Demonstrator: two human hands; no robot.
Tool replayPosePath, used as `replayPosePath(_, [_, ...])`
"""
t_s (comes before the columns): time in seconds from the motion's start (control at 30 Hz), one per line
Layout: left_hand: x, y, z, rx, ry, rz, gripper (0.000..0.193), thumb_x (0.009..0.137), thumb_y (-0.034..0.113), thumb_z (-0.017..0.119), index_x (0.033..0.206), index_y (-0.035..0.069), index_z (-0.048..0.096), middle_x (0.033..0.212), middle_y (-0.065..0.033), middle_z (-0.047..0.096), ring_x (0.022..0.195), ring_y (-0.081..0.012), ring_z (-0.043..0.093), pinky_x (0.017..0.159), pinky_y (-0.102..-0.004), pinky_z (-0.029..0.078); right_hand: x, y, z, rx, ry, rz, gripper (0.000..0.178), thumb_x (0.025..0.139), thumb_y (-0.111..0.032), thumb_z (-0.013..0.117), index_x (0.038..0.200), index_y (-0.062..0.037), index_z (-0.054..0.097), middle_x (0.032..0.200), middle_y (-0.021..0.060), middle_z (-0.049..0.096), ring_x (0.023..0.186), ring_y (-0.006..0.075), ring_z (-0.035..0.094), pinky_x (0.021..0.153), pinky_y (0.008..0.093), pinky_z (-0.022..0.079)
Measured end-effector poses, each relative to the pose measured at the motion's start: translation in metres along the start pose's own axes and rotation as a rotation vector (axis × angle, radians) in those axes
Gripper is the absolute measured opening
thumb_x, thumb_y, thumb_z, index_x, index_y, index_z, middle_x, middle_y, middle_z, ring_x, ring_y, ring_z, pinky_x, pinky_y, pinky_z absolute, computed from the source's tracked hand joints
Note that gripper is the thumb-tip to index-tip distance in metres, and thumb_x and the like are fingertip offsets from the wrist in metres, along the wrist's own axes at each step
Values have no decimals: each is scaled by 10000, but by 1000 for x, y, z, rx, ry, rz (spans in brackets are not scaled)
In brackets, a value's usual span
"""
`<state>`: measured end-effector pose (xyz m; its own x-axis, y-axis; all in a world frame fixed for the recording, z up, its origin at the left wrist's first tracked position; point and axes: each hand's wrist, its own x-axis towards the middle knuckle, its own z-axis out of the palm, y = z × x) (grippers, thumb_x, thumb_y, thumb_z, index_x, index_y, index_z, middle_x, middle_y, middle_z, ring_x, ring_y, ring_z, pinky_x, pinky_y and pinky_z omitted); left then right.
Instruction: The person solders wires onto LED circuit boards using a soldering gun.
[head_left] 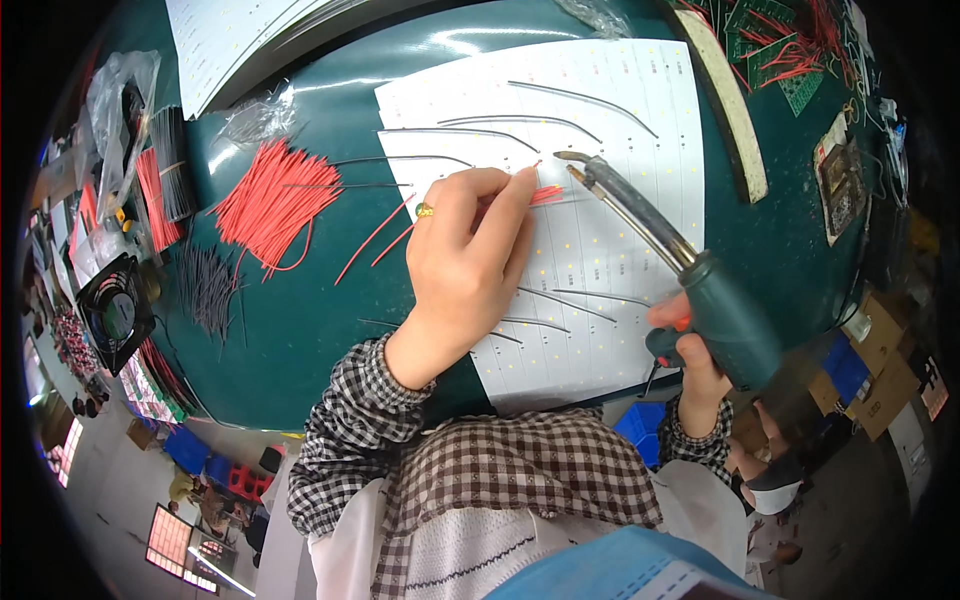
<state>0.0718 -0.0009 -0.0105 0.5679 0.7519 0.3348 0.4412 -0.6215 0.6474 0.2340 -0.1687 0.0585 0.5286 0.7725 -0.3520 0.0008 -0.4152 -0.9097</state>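
Note:
My left hand [465, 245] rests over a white sheet of light-strip boards [630, 230], thumb and forefinger pinched on a red wire whose tip [538, 163] just shows. Short red wires [547, 195] stick out beyond its fingers, and longer red wires [375, 238] trail out to the left. My right hand [697, 365] is wrapped round the handle of a dark green soldering gun [727, 315]. The gun's bent tip [572, 156] hovers slightly right of the pinched wire, apparently apart from it. Several black wires [520, 120] lie across the sheet, above and below my left hand.
Left of the sheet lie a pile of red wires [275, 205] and a bunch of black wires [207, 290]. A black fan [118, 310] sits at the table's left edge. A pale curved strip [725, 105] and green circuit boards [797, 92] are at the right. Stacked sheets [235, 40] lie at the back.

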Motion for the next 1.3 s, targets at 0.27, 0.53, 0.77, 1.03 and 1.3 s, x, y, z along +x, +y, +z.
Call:
replayPosePath(0.27, [4, -1, -1, -9, 13, 11, 333, 649, -42, 706, 975, 22, 687, 870, -60, 576, 716, -190, 553, 579, -285, 459, 1, -1, 4, -40, -35, 37, 549, 842, -415, 688, 1011, 98, 592, 812, 145, 652, 737, 220, 638, 678, 311, 509])
replayPosePath(0.53, [3, -2, -1, -8, 18, 12, 325, 648, -37, 709, 967, 22, 685, 864, -61, 574, 716, -192, 553, 585, -288, 461, -1, 0, 3, -54, -39, 36, 548, 846, -379, 688, 1065, 111, 578, 814, 147, 655, 736, 211, 630, 672, 306, 492])
replayPosePath(0.77, [3, -1, 0, -8, 10, 5, 318, 654, -37, 707, 966, 22, 684, 862, -62, 573, 716, -194, 554, 591, -293, 460, -2, 4, -1, -99, -72, 14, 537, 848, -355, 687, 1096, 107, 571, 824, 142, 660, 745, 205, 626, 706, 320, 496])
replayPosePath(1.03, [3, -2, -1, -7, -2, -3, 318, 656, -36, 710, 967, 24, 685, 867, -62, 573, 718, -194, 557, 592, -293, 462, 1, -2, 5, -50, -51, -19, 528, 851, -386, 679, 1011, 108, 582, 830, 161, 653, 735, 242, 639, 676, 351, 537])
replayPosePath(1.3, [4, -2, -1, -1, -1, 5, 312, 651, -37, 711, 956, 24, 684, 868, -62, 575, 721, -194, 561, 598, -292, 466, 0, -2, 5, -40, -5, -10, 542, 845, -410, 677, 983, 106, 586, 802, 163, 643, 712, 245, 640, 676, 354, 531])
